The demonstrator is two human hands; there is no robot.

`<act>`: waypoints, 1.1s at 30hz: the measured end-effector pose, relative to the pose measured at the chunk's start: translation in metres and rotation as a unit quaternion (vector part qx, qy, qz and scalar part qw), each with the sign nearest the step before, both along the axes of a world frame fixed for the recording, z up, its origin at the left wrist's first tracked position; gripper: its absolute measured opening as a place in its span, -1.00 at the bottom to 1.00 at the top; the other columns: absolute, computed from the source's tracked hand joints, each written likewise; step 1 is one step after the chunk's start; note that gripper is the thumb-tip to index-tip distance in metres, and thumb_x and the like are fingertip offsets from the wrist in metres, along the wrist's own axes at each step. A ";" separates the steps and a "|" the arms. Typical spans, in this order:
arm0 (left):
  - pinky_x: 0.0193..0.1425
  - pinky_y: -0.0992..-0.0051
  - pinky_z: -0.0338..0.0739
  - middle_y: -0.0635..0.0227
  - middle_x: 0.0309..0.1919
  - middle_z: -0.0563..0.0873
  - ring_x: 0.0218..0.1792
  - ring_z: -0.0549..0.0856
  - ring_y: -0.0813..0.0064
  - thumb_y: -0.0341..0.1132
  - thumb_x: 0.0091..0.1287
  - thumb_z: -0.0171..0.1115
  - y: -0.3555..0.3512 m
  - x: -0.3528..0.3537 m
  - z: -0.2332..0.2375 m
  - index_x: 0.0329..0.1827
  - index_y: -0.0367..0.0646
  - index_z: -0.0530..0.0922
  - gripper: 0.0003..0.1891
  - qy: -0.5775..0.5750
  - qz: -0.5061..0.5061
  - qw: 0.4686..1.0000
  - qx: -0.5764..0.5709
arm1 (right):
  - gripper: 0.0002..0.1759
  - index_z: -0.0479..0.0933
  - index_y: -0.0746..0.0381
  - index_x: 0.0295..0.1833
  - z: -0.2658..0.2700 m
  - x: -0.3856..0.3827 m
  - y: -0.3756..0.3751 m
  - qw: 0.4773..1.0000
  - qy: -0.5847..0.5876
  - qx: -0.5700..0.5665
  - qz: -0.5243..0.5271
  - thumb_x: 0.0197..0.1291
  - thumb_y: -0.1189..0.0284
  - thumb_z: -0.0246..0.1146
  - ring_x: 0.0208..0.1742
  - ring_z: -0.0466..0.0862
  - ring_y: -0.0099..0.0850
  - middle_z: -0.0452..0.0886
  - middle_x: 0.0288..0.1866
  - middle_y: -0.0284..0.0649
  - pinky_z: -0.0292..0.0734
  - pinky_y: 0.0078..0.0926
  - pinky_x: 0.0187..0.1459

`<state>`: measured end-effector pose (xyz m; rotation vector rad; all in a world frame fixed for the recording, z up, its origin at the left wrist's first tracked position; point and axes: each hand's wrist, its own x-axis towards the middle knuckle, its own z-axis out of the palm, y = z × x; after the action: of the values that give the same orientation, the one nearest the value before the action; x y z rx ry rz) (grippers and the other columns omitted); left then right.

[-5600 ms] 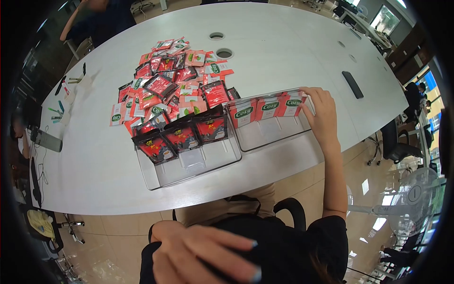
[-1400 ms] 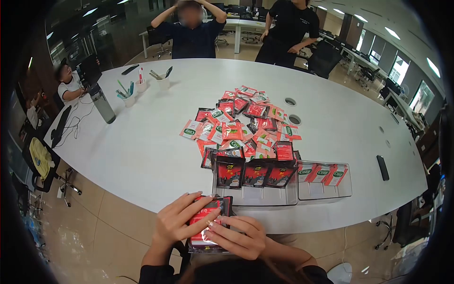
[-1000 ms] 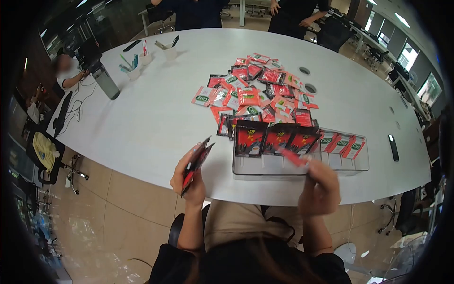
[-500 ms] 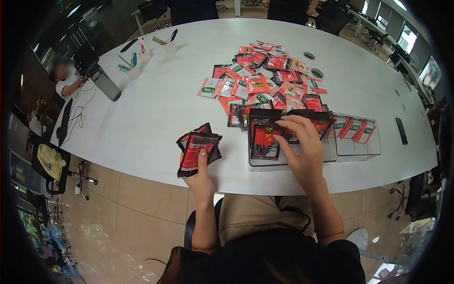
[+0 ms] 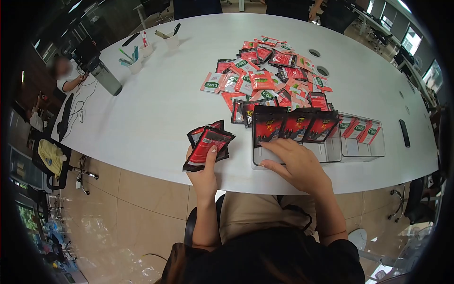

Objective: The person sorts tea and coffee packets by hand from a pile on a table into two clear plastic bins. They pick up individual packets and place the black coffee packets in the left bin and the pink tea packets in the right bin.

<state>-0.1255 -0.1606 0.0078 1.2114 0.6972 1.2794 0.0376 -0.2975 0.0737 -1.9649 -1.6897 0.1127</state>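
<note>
My left hand (image 5: 204, 177) grips a small fanned stack of red and black sachets (image 5: 207, 150), thumb on top, left of the boxes. A clear plastic box (image 5: 258, 162) stands in front of me, with a row of black-edged red sachets (image 5: 297, 125) upright along its far side. Over this box lies my right hand (image 5: 302, 168), palm down, fingers stretched apart. Its fingertips are at the lower edge of the leftmost upright sachet (image 5: 267, 127); nothing is held in it. A second clear box (image 5: 364, 151) adjoins on the right, holding red and white Cozy sachets (image 5: 359, 130).
Beyond the boxes a loose pile of mixed sachets (image 5: 261, 80) covers the white table (image 5: 161, 109). Pen cups (image 5: 134, 66), a bottle (image 5: 107, 78) and a dark phone-like object (image 5: 404, 133) are on the table. A person (image 5: 65, 78) is at the far left.
My right hand has let go of the black-edged sachet at the box's left and moved lower; that sachet now stands in the row. My left hand still holds its stack, slightly right and higher.
</note>
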 end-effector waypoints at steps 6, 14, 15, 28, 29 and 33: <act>-0.02 0.56 0.51 0.32 -0.23 0.70 -0.21 0.63 0.61 -0.49 0.25 0.36 -0.003 -0.002 0.008 -0.08 -0.33 0.58 -0.78 0.004 -0.009 1.000 0.011 | -0.49 0.56 0.28 0.08 0.002 0.000 0.000 1.000 0.011 0.012 0.009 0.26 0.06 0.24 -0.05 0.60 -0.17 0.62 -0.07 -0.10 0.52 -0.28 -0.04; -0.18 0.54 0.65 0.26 -0.33 0.76 -0.24 0.75 0.52 -0.47 -0.06 0.63 -0.036 -0.003 -0.004 -0.15 -0.35 0.62 -0.58 -0.022 0.015 0.984 0.175 | -0.59 0.59 0.27 -0.06 0.019 -0.016 0.000 0.960 0.140 0.230 0.075 -0.03 0.40 0.52 -0.19 0.65 -0.21 0.65 -0.19 -0.17 0.55 -0.37 -0.19; -0.18 0.53 0.67 0.23 -0.34 0.77 -0.26 0.77 0.51 -0.44 -0.08 0.65 -0.040 -0.007 0.004 -0.14 -0.34 0.62 -0.55 0.040 -0.002 0.971 0.234 | -0.60 0.59 0.25 -0.11 0.017 -0.021 -0.003 0.958 0.169 0.221 0.065 -0.10 0.46 0.55 -0.22 0.67 -0.33 0.65 -0.22 -0.22 0.55 -0.44 -0.27; -0.21 0.63 0.55 0.34 -0.39 0.75 -0.37 0.67 0.66 -0.55 0.13 0.45 -0.025 -0.007 0.013 -0.20 -0.35 0.62 -0.79 0.067 -0.006 0.988 0.136 | -0.63 0.59 0.23 -0.12 -0.011 0.021 -0.037 0.869 0.028 0.487 -0.086 -0.09 0.76 0.40 -0.09 0.66 -0.29 0.67 0.00 -0.14 0.57 -0.52 -0.16; -0.18 0.63 0.55 0.36 -0.34 0.73 -0.33 0.66 0.67 -0.57 0.16 0.42 -0.023 -0.005 0.016 -0.19 -0.35 0.60 -0.80 0.050 -0.010 0.992 0.114 | -0.61 0.59 0.22 -0.11 -0.014 0.026 -0.040 0.866 -0.057 0.487 -0.093 -0.10 0.75 0.39 -0.07 0.66 -0.24 0.66 0.02 -0.13 0.58 -0.49 -0.13; -0.10 0.62 0.55 0.35 -0.26 0.71 -0.26 0.65 0.66 -0.58 0.20 0.38 -0.015 0.000 0.010 -0.10 -0.35 0.58 -0.77 0.030 -0.030 0.997 0.062 | -0.65 0.63 0.18 -0.10 -0.003 0.029 -0.034 0.939 -0.180 0.280 -0.082 -0.10 0.60 0.40 0.08 0.61 -0.14 0.62 0.09 -0.18 0.57 -0.27 0.02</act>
<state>-0.1254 -0.1755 0.0176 1.3672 0.6263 1.2562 0.0664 -0.3319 0.0707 -1.7331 -1.5282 -0.7507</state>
